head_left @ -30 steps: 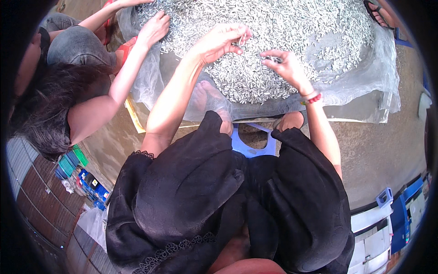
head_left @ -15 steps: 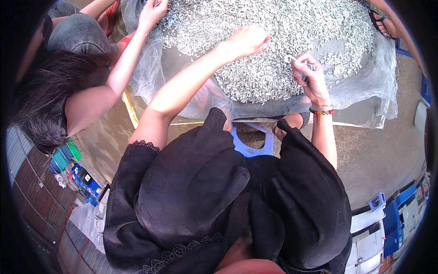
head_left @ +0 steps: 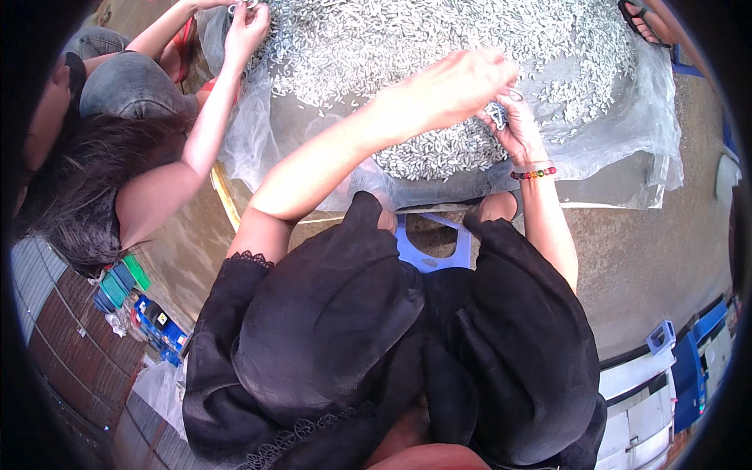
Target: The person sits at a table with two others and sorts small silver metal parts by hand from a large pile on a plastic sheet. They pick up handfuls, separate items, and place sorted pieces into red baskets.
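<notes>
While the left hand (head_left: 470,82) hovered alongside (fingertips hidden, so I couldn't tell its grip), the right hand (head_left: 520,139) curled round small grey-white pieces (head_left: 496,115) | pile (head_left: 439,31) of similar pieces beneath, on pale netting (head_left: 627,149) | step seemingly hand-picking; next move called for fine pinching
</notes>
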Motion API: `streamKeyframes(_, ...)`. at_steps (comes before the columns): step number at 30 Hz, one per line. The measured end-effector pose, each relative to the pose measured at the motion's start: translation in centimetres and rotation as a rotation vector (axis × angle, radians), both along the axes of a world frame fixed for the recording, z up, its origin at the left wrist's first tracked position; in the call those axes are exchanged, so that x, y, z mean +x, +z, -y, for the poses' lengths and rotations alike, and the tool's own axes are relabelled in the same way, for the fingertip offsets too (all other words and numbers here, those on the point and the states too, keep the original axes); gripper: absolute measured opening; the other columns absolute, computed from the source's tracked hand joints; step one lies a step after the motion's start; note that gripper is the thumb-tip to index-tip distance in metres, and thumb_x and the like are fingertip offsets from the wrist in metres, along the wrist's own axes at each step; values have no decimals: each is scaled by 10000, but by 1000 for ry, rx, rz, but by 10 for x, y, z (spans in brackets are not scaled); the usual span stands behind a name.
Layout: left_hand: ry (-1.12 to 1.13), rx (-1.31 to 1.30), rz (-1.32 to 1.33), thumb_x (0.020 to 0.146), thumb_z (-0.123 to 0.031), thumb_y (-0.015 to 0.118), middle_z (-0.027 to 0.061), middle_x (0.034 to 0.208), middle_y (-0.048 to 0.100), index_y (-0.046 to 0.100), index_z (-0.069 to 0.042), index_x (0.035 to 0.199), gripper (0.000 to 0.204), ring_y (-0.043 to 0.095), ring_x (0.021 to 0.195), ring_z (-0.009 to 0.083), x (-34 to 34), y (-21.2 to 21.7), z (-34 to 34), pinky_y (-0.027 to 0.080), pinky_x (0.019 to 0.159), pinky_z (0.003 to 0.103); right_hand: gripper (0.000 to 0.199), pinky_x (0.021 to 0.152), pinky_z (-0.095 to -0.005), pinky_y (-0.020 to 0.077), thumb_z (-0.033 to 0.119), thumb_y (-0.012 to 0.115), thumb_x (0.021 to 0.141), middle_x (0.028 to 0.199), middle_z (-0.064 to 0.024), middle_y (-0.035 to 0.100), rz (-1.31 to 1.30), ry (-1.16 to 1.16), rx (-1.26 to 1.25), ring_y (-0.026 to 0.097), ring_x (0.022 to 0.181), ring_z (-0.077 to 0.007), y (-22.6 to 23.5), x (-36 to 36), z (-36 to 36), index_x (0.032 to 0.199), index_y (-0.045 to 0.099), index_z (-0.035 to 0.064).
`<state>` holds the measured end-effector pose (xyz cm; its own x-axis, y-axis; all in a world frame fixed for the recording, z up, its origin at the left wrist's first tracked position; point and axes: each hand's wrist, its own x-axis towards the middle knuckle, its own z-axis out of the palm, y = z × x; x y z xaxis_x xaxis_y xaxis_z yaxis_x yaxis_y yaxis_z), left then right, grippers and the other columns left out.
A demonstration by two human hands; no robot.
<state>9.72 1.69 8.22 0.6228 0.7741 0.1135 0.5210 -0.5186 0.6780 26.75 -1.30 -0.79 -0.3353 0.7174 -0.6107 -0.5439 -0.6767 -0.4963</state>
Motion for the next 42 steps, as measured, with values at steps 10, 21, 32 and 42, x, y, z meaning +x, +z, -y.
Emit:
streamKeyframes(10, 66, 20, 119, 811, -131, 596, 88, 910, 590, 602, -69, 936, 140, 587, 867, 256, -13, 1, -11, 470, 735, 351, 196, 686, -299, 561, 74, 546, 844, 888, -138, 588, -256, -45, -80, 611, 736, -223, 14, 8, 1, 1009, 520, -28)
streamKeyframes(21, 125, -43, -294, 821, -225, 600, 91, 973, 608, 594, -93, 1043, 259, 549, 1010, 255, -18, -81, -30, 462, 807, 384, 171, 597, -314, 565, 173, 513, 883, 946, -172, 554, -711, -132, -276, 587, 810, -288, -30, 27, 4, 888, 519, 3)
streamKeyframes(32, 105, -280, -239, 800, -183, 602, 92, 942, 601, 656, -107, 963, 188, 553, 946, 281, -41, -88, -1, 446, 830, 396, 153, 369, -153, 276, 195, 592, 870, 668, -37, 558, 123, 179, 125, 486, 507, -80, 22, 47, 14, 820, 602, 51)
streamKeyframes(42, 351, -254, -38, 856, -211, 576, 165, 948, 646, 616, -33, 1069, 281, 636, 851, 253, -59, -49, 2, 477, 772, 325, 202, 706, -347, 486, 169, 682, 742, 938, -116, 643, 1356, 837, 792, 625, 796, -271, -6, 9, 55, 925, 650, 92)
